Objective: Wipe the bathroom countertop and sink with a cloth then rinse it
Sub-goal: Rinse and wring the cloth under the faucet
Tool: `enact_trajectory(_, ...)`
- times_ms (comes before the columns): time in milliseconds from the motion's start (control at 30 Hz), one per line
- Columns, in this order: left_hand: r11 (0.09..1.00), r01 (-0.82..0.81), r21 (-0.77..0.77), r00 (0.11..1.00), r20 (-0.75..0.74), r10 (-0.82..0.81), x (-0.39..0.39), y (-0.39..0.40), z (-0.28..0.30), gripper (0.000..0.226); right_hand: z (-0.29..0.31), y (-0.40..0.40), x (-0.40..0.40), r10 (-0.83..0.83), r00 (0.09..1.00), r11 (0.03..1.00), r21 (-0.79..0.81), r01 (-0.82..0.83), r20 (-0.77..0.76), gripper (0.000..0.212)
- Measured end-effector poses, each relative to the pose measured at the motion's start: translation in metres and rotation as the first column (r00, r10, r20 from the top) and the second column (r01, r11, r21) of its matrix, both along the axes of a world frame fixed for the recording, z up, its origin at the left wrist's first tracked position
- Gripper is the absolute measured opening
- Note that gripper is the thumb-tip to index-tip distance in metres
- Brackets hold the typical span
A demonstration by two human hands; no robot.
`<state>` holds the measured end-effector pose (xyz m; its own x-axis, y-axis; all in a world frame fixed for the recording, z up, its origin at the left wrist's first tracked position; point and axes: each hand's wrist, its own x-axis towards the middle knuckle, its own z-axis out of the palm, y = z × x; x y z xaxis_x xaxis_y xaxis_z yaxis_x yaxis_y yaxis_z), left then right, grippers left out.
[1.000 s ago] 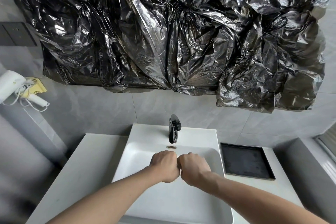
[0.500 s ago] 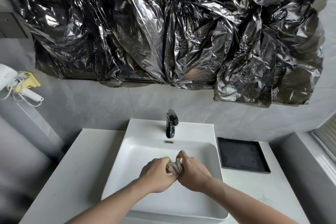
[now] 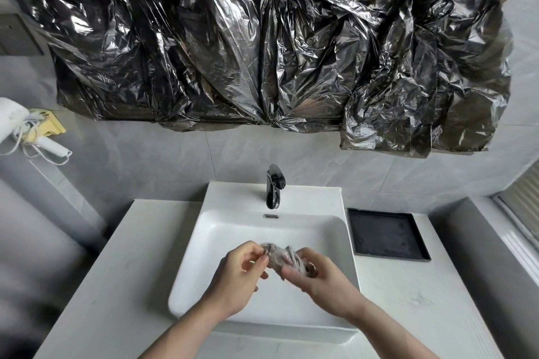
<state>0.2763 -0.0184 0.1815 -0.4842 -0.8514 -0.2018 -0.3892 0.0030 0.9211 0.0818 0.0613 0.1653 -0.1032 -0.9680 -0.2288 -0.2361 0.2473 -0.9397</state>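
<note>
— Where is the cloth from where you sit?

— I see the small grey, crumpled fabric cloth (image 3: 281, 259) bunched between my two hands, held in the air over the basin of the white, square, glossy ceramic sink (image 3: 329, 230). My left hand (image 3: 239, 280) pinches its left end with thumb and fingertips; my right hand (image 3: 318, 277) has its fingers curled round the right end.

— Which way does it run?

— Its long axis lies left to right across the basin, a short twisted wad, tilted a little so the left end sits farther from me. Both hands are on it; neither is nearer.

— And the tap?

— The black, glossy, upright metal faucet (image 3: 274, 186) stands beyond the cloth, straight ahead on the sink's back ledge, well apart from my hands. I see no water running. If the rinse comes next, I judge the cloth must go forward and under the spout, and one hand must let go for the lever.

— Surfaces?

— The pale, smooth stone-like countertop (image 3: 116, 271) flanks the sink on both sides. A black, shallow rectangular tray (image 3: 388, 237) sits on the right part, just beside the sink. The cloth looks soft and limp, likely damp, though I cannot tell for sure.
</note>
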Motion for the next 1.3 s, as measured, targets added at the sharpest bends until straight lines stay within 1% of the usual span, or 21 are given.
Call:
enact_trajectory(33,1.0,-0.002,-0.006,1.0,0.0,0.002,0.001,0.003,0.001,0.013,0.0,0.004,0.001,-0.001,0.999,0.999,-0.043,-0.002,-0.048,0.037)
enact_trajectory(133,0.999,-0.013,-0.036,1.0,0.0,0.013,0.002,0.014,0.002,0.013,0.002,0.014,0.009,-0.019,0.986,0.993,-0.114,0.0,-0.165,0.051)
enact_trajectory(233,0.998,-0.051,-0.042,0.998,-0.038,0.049,0.003,0.019,0.002,0.012,0.002,0.021,0.017,-0.096,0.978,0.987,-0.142,0.069,-0.188,0.064)
enact_trajectory(300,0.998,-0.044,-0.041,0.997,-0.068,0.041,0.006,0.02,0.005,0.012,0.001,0.024,0.021,-0.149,0.981,0.977,-0.171,0.127,-0.122,0.067)
enact_trajectory(367,0.997,-0.013,-0.07,0.999,-0.05,0.009,0.013,0.019,0.01,0.019,0.004,0.028,0.023,-0.197,0.98,0.97,-0.148,0.194,-0.006,0.061)
enact_trajectory(467,0.989,0.032,-0.148,0.999,0.045,-0.026,0.031,0.012,0.012,0.028,0.011,0.037,0.018,-0.254,0.955,0.961,-0.075,0.267,0.155,0.037)
enact_trajectory(533,0.975,0.083,-0.204,0.987,0.153,-0.051,0.042,0.011,0.01,0.028,0.012,0.043,0.016,-0.231,0.961,0.965,-0.087,0.246,0.153,0.033)
enact_trajectory(600,0.971,0.109,-0.212,0.976,0.206,-0.065,0.049,0.016,0.01,0.027,0.009,0.048,0.018,-0.194,0.979,0.974,-0.104,0.2,0.068,0.034)
enact_trajectory(667,0.986,0.1,-0.136,0.987,0.135,-0.081,0.051,0.022,0.01,0.027,0.005,0.053,0.022,-0.207,0.978,0.971,-0.121,0.205,-0.011,0.036)
enact_trajectory(767,0.999,0.048,-0.005,0.998,-0.032,-0.048,0.052,0.029,0.006,0.028,0.005,0.059,0.03,-0.236,0.97,0.961,-0.16,0.225,-0.056,0.035)
enact_trajectory(833,0.999,0.015,0.034,0.995,-0.098,-0.012,0.053,0.034,0.005,0.031,0.003,0.063,0.035,-0.279,0.958,0.949,-0.171,0.263,-0.072,0.031)
enact_trajectory(867,1.0,-0.006,0.025,0.995,-0.095,0.008,0.053,0.036,0.005,0.032,0.003,0.065,0.036,-0.311,0.948,0.939,-0.178,0.294,-0.074,0.03)
enact_trajectory(933,0.997,-0.06,-0.052,0.997,-0.058,0.056,0.054,0.041,0.01,0.031,0.001,0.071,0.038,-0.375,0.926,0.913,-0.193,0.358,-0.056,0.029)
enact_trajectory(967,0.993,-0.065,-0.103,0.997,-0.035,0.062,0.056,0.042,0.013,0.027,0.001,0.074,0.038,-0.402,0.914,0.902,-0.199,0.383,-0.062,0.028)
enact_trajectory(1033,0.989,0.002,-0.146,1.0,0.019,0.001,0.061,0.045,0.017,0.017,0.002,0.079,0.038,-0.445,0.89,0.885,-0.199,0.422,-0.093,0.026)
enact_trajectory(1067,0.989,0.065,-0.135,0.997,0.048,-0.059,0.065,0.045,0.019,0.018,0.001,0.081,0.038,-0.462,0.882,0.878,-0.185,0.441,-0.089,0.028)
enact_trajectory(1133,0.98,0.172,-0.096,0.981,0.11,-0.161,0.074,0.046,0.021,0.04,0.001,0.084,0.036,-0.493,0.869,0.863,-0.14,0.485,-0.034,0.03)
enact_trajectory(1200,0.964,0.248,-0.092,0.956,0.185,-0.228,0.081,0.05,0.024,0.065,0.0,0.087,0.034,-0.53,0.847,0.844,-0.076,0.531,0.028,0.023)
enact_trajectory(1233,0.954,0.279,-0.113,0.938,0.244,-0.245,0.083,0.053,0.026,0.071,-0.002,0.09,0.034,-0.545,0.837,0.836,-0.036,0.547,0.048,0.021)
enact_trajectory(1267,0.942,0.306,-0.14,0.921,0.293,-0.255,0.084,0.055,0.029,0.07,-0.002,0.092,0.035,-0.554,0.83,0.832,0.0,0.556,0.068,0.022)
enact_trajectory(1300,0.93,0.328,-0.169,0.913,0.309,-0.266,0.084,0.058,0.032,0.063,-0.004,0.096,0.035,-0.559,0.825,0.829,0.038,0.558,0.082,0.024)
